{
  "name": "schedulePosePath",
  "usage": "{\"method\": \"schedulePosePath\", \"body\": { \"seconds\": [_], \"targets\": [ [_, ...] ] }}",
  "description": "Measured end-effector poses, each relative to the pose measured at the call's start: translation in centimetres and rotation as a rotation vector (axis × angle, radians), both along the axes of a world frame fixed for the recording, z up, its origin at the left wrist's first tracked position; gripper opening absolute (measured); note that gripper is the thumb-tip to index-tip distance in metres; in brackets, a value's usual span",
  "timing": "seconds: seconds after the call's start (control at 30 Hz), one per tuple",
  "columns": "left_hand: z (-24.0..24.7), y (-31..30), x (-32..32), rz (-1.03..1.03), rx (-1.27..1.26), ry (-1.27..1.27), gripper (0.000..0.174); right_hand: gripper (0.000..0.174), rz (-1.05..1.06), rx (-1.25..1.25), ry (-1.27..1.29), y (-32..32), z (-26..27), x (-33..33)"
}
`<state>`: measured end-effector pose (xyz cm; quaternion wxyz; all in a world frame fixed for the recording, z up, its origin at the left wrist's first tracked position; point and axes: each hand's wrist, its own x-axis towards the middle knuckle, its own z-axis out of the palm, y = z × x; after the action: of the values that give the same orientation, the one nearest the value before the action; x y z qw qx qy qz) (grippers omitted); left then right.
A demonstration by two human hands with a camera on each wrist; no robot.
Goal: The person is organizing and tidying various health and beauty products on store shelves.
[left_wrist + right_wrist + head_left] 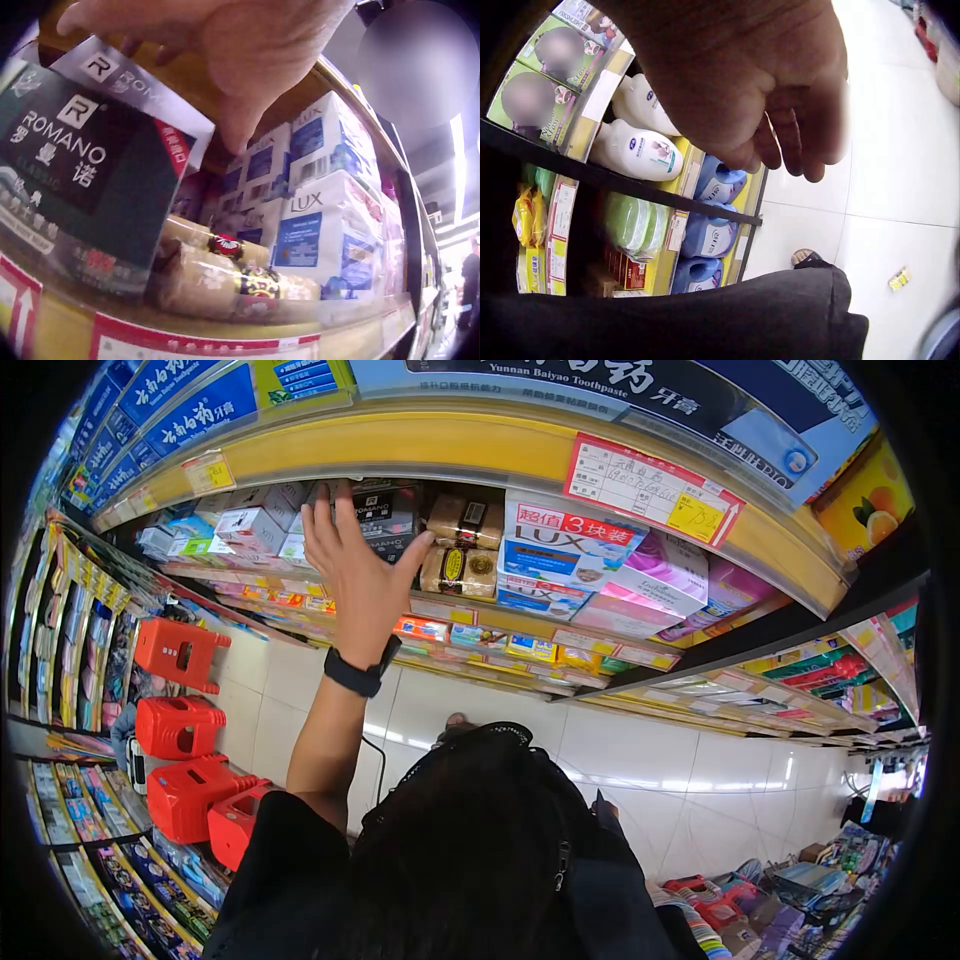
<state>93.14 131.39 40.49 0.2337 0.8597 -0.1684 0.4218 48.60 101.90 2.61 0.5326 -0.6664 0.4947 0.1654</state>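
Note:
My left hand (362, 575) is raised to a shelf, fingers spread, in front of dark Romano soap boxes (385, 510). Seen from the left wrist, the same hand (247, 52) passes over the tilted Romano box (82, 165), its fingers reaching above the top edge. Brown paper-wrapped soap bars (460, 567) lie stacked just right of the thumb. Beyond them stand white and blue LUX soap packs (307, 225). Low beside my body, my right hand (742, 82) hangs with loosely bent fingers and nothing in it.
A yellow shelf edge (420, 440) with price tags runs above the left hand. Red plastic stools (180, 728) stand on the tiled floor at left. White bottles (639, 150) and blue bottles (709, 235) fill shelves beside the right hand. A black divider (615, 180) crosses there.

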Motion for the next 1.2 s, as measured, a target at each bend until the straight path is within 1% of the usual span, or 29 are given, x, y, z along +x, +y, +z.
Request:
{"method": "schedulePosePath", "body": {
  "seconds": [0.03, 0.1, 0.13, 0.2, 0.27, 0.3, 0.33, 0.37, 0.4, 0.47, 0.5, 0.53, 0.57, 0.6, 0.63, 0.67, 0.7, 0.73, 0.77, 0.8, 0.83, 0.87, 0.9, 0.97, 1.0, 1.03, 1.1, 1.13, 1.2],
  "targets": [
    [-0.2, 0.1, 0.4, 0.001, 0.002, 0.0, 0.08, 0.021, -0.034, -0.005, -0.066, 0.0, -0.2, -0.3],
    [-1.1, 0.2, 1.1, 0.096, 0.029, 0.055, 0.084, 0.02, -0.022, -0.019, -0.03, -0.3, -0.4, 0.1],
    [-1.4, 0.2, 1.4, 0.095, 0.024, 0.055, 0.084, 0.019, -0.03, -0.021, -0.032, -0.3, -0.2, 0.4],
    [-1.7, 0.4, 1.8, 0.011, -0.013, 0.071, 0.077, 0.016, -0.046, -0.023, -0.039, -0.1, 0.4, 1.2],
    [-1.7, 1.1, 2.0, -0.031, -0.017, 0.107, 0.076, 0.013, -0.064, -0.021, -0.042, 0.7, 1.1, 1.7],
    [-1.6, 1.4, 2.0, -0.071, -0.017, 0.143, 0.075, 0.013, -0.066, -0.022, -0.041, 0.8, 0.0, 1.5],
    [-1.5, 1.6, 1.9, -0.073, -0.019, 0.143, 0.075, 0.014, 0.17, -0.16, -0.046, 0.2, -3.7, 0.3],
    [-1.4, 1.9, 1.9, -0.093, -0.015, 0.155, 0.075, 0.016, 0.407, -0.298, -0.05, -0.1, -6.3, -0.3],
    [-1.4, 2.1, 1.8, -0.113, -0.012, 0.17, 0.075, 0.016, 0.407, -0.299, -0.047, 0.6, -6.3, 0.4],
    [-1.2, 2.8, 1.8, -0.139, -0.006, 0.184, 0.076, 0.02, 0.222, -0.178, -0.2, 1.8, -6.4, 2.3],
    [-1.1, 3.0, 1.8, -0.166, 0.001, 0.19, 0.076, 0.017, 0.366, -0.225, -0.291, 1.9, -6.6, 3.6],
    [-0.9, 3.2, 1.7, -0.17, -0.005, 0.192, 0.076, 0.018, 0.381, -0.248, -0.089, 3.6, 0.4, 8.9],
    [-0.7, 3.5, 1.6, -0.197, 0.006, 0.198, 0.078, 0.022, 0.28, -0.222, -0.287, 4.5, 2.2, 10.7],
    [-0.5, 3.8, 1.5, -0.224, 0.018, 0.203, 0.079, 0.023, 0.406, -0.365, -0.4, 5.5, 5.1, 13.8],
    [-0.3, 4.2, 1.6, -0.232, 0.012, 0.202, 0.079, 0.023, 0.404, -0.31, -0.482, 7.2, 10.3, 17.4],
    [-0.1, 4.9, 1.7, -0.257, -0.05, 0.232, 0.081, 0.023, 0.458, -0.312, -0.518, 8.8, 15.5, 20.5],
    [0.1, 5.6, 1.9, -0.282, -0.114, 0.26, 0.083, 0.025, 0.472, -0.272, -0.659, 10.0, 18.6, 22.9],
    [0.5, 6.0, 2.2, -0.266, -0.161, 0.238, 0.074, 0.027, 0.55, -0.248, -0.729, 11.3, 22.7, 25.2],
    [0.8, 6.8, 3.2, -0.274, -0.169, 0.237, 0.074, 0.029, 0.59, -0.213, -0.791, 12.6, 26.3, 27.1],
    [1.1, 7.6, 4.7, -0.476, -0.438, 0.424, 0.068, 0.031, 0.631, -0.177, -0.852, 13.9, 29.4, 28.9],
    [1.4, 8.1, 5.8, -0.678, -0.709, 0.611, 0.061, 0.035, 0.646, -0.204, -0.957, 15.1, 32.0, 30.5],
    [2.5, 8.2, 6.1, -0.634, -0.724, 0.669, 0.055, 0.039, 0.66, -0.232, -1.062, 16.3, 33.8, 32.0],
    [2.3, 8.3, 7.2, -0.645, -0.728, 0.671, 0.055, 0.042, 0.612, -0.265, -1.16, 17.3, 34.8, 33.6],
    [1.5, 8.8, 9.2, -0.729, -0.839, 0.842, 0.059, 0.048, 0.514, -0.365, -1.321, 19.0, 36.4, 36.9],
    [1.7, 8.7, 9.2, -0.689, -0.813, 0.901, 0.061, 0.051, 0.465, -0.433, -1.386, 19.6, 37.0, 38.5],
    [1.6, 8.7, 9.4, -0.696, -0.816, 0.904, 0.061, 0.051, 0.464, -0.441, -1.381, 20.1, 37.6, 39.9],
    [1.3, 8.6, 9.8, -0.734, -0.646, 0.857, 0.061, 0.052, 0.3, -0.309, -1.166, 20.8, 38.6, 42.4],
    [1.5, 8.4, 9.8, -0.744, -0.647, 0.859, 0.061, 0.052, 0.295, -0.318, -1.164, 20.9, 38.5, 43.5],
    [1.8, 8.1, 9.8, -0.705, -0.839, 0.996, 0.06, 0.058, 0.309, -0.278, -1.131, 21.0, 37.4, 45.4]
  ]
}}
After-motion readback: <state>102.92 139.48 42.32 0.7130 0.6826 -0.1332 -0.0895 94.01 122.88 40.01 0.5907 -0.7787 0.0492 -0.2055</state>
